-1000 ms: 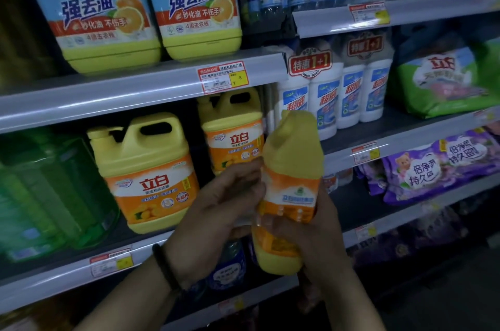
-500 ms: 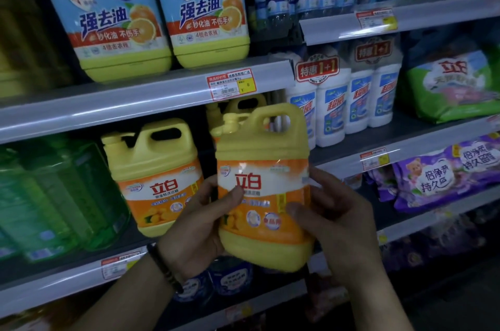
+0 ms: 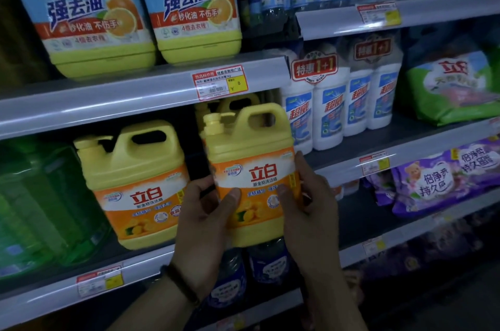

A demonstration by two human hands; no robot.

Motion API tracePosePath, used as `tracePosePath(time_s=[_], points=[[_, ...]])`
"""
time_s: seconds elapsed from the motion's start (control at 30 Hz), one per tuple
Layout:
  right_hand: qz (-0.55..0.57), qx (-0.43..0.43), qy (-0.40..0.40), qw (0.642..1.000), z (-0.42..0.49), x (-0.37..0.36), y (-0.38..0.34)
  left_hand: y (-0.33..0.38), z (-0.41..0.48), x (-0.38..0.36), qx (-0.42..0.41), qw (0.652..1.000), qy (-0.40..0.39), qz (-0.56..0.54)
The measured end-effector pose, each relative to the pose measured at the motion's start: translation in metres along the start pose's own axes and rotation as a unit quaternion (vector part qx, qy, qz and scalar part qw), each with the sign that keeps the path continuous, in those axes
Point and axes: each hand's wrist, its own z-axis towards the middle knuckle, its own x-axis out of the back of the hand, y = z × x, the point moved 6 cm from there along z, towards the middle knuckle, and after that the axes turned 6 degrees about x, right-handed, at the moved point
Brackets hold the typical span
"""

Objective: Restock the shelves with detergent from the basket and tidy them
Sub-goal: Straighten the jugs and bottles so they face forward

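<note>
Since the left hand point(image 3: 205, 225) and right hand point(image 3: 311, 211) both have the yellow detergent jug point(image 3: 251, 168) clamped between them, which way does it actually need to go? — aisle7

Straight away from the person, pretty much. Jug's upright, long axis vertical, label facing out, pump spout on the left and handle loop on the right. The left thumb lies across the front of the label with the fingers going round the left side. The right hand's fingers are curled round the right edge. So both hands hold it, neither one free. — kez

And the gap? — aisle7

Right behind it on the middle shelf point(image 3: 135, 268), between the matching jug point(image 3: 135, 184) on the left and the white bottles point(image 3: 324, 114) on the right. Deeper in that same slot stands another yellow jug point(image 3: 240, 104), so I'd guess this one goes in front of it. The base looks about level with the shelf lip and out in front of it, not resting on anything I can see. My read is a small lift, then a push forward. Hands are about equally near. The right one is on the white-bottle side, so that's where I'd watch for knuckle room. — kez
</note>
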Motion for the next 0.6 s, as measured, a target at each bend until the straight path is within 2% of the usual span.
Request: tracePosePath(time_s=[0.13, 0.3, 0.43, 0.6], points=[[0.049, 0.014, 0.025, 0.998, 0.007, -0.016, 0.004, 0.013, 0.007, 0.001, -0.031, 0.998, 0.009, 0.047], [0.037, 0.058, 0.042, 0.997, 0.012, -0.034, 0.005, 0.018, 0.014, 0.001, -0.012, 0.998, 0.001, 0.069], [0.029, 0.028, 0.040, 0.998, 0.017, -0.045, 0.028, 0.023, 0.015, -0.008, -0.029, 0.991, -0.044, 0.120], [-0.005, 0.017, 0.003, 1.000, 0.019, -0.043, 0.039, 0.016, 0.018, -0.003, 0.001, 0.989, -0.042, 0.142]])
